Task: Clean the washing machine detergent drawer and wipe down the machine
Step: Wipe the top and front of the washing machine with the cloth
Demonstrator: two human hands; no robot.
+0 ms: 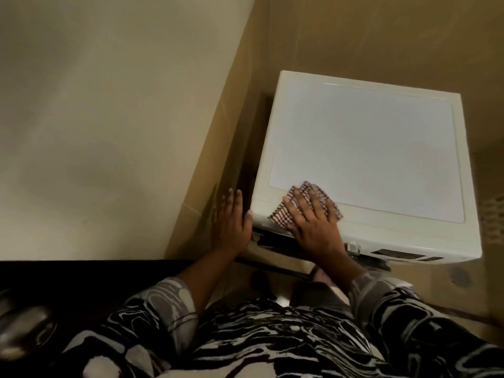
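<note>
1. The right hand lies flat on a checked cloth, fingers straight and spread. It presses the cloth onto the top of the washing machine and does not grasp it.
2. The left hand is open too, fingers straight and together, just to the left of the right hand and along the left side of the machine. Its thumb touches the corner edge of the top, and it holds nothing.
3. The cloth sits at the corner of the top nearest the person, so almost the whole white top lies ahead of the right hand and to its right.
4. The front edge runs from under the right wrist out to the right, past a knob and a display panel.
5. The right hand is the nearer one for wiping. The left hand seems only to steady the person against the machine.
6. Just below the right palm, on the front face, a dark gap shows. It may be the slot of the detergent drawer, but this cannot be told, and the drawer itself is not seen.
7. The next stroke probably goes forward and to the right, with the longest reach toward the far right corner.
</note>
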